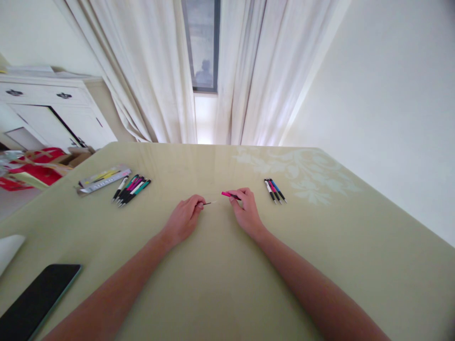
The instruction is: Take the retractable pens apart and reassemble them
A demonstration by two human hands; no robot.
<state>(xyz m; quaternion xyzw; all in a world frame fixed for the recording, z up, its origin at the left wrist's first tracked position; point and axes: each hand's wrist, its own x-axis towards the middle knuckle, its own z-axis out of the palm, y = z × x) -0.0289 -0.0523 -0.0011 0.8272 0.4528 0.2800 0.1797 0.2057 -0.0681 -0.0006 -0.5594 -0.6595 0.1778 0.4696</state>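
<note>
Left hand [185,215] pinching one end of a thin dark rod [208,203] between thumb and fingertips, with the pale tip pointing toward the pink pen barrel [226,193] and apart from it. Right hand [247,208] pinching that barrel by its dark part, thumb against fingers, with the pink end facing left. Too small to tell whether the rod is a refill, or whether the barrel is open at the pink end.

Around the barrel: to its right, three pens [274,190] side by side, tips toward the near side; well to its left, a bunch of pens [131,189]; farther left of it, a printed box [104,179]; nearer and far left of it, a phone [40,298]; below it, a pale green table [220,274].

Probably light and stiff, the barrel; likely smooth on the pink part, so better gripped on the dark section. Probably lighter still, the rod, and easy to bend or roll between fingertips. Best held lightly, close behind the exposed length, with no squeezing of the pale tip.
</note>
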